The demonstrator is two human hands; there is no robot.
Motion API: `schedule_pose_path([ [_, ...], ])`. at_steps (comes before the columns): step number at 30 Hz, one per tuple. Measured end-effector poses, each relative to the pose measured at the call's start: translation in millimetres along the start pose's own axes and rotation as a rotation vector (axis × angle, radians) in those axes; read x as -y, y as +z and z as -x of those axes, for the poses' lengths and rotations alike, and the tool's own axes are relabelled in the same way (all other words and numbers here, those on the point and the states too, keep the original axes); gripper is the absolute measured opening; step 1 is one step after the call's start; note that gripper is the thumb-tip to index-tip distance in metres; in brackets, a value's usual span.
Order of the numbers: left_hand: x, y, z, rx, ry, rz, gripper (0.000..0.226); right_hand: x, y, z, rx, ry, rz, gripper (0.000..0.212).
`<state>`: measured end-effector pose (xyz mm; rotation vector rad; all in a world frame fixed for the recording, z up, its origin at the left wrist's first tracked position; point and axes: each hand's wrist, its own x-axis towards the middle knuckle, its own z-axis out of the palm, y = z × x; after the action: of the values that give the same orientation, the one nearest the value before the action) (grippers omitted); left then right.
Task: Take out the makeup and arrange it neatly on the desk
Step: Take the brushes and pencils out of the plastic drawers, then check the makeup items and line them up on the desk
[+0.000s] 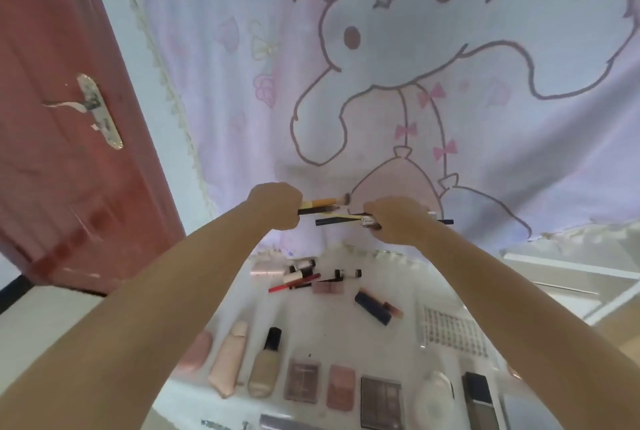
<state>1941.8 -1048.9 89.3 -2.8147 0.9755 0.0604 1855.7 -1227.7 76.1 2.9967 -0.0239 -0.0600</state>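
There was a single view, taken from a wide-angle camera worn on the person's head. It faced forward and tilted downward, so both forearms ran up from the lower corners toward the centre, where the left hand (275,205) and right hand (398,218) met well out from the lens. The surface (346,336) lay close beneath, filling the lower middle of the picture. Beyond it the view took in a hanging cartoon-printed cloth (450,100) straight ahead and a red door (62,124) at the left edge. Straight lines bowed toward the borders.
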Motion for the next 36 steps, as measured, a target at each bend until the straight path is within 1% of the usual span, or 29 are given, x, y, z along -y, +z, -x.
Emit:
schedule_pose_path([
  [2,-4,32,-29,0.060,0.007,0.010,0.019,-11,36,-29,0.094,-0.024,-0.034,0.020],
  [5,-8,81,-61,0.201,0.022,0.039,0.021,-17,88,-59,0.232,-0.059,-0.104,0.018],
  [8,-12,128,-85,0.305,0.040,0.074,0.026,-16,138,-77,0.334,-0.082,-0.138,0.019],
  [11,-21,168,-96,0.373,0.047,0.107,0.035,-9,179,-86,0.416,-0.022,-0.190,0.022],
  [13,-25,186,-99,0.381,0.045,0.142,0.042,-5,196,-87,0.441,-0.009,-0.225,0.031],
  [15,-26,203,-103,0.375,0.041,0.143,0.043,-3,209,-89,0.434,-0.027,-0.230,0.036],
  [19,-24,223,-107,0.362,0.056,0.047,0.049,-1,224,-89,0.324,-0.014,-0.191,0.040],
  [24,-17,226,-99,0.314,0.060,0.081,0.050,0,239,-83,0.186,-0.029,-0.246,0.045],
  [27,-13,221,-88,0.299,0.067,0.094,0.056,3,239,-78,0.086,-0.019,-0.265,0.051],
  [31,-1,214,-65,0.275,0.041,0.150,0.056,16,234,-70,0.094,0.035,-0.315,0.042],
  [32,4,214,-59,0.274,0.025,0.162,0.055,21,233,-67,0.108,0.059,-0.311,0.044],
  [34,17,215,-45,0.283,0.000,0.174,0.054,30,232,-62,0.083,0.088,-0.309,0.046],
  [36,37,221,-28,0.287,-0.010,0.189,0.055,42,227,-57,0.074,0.136,-0.345,0.043],
])
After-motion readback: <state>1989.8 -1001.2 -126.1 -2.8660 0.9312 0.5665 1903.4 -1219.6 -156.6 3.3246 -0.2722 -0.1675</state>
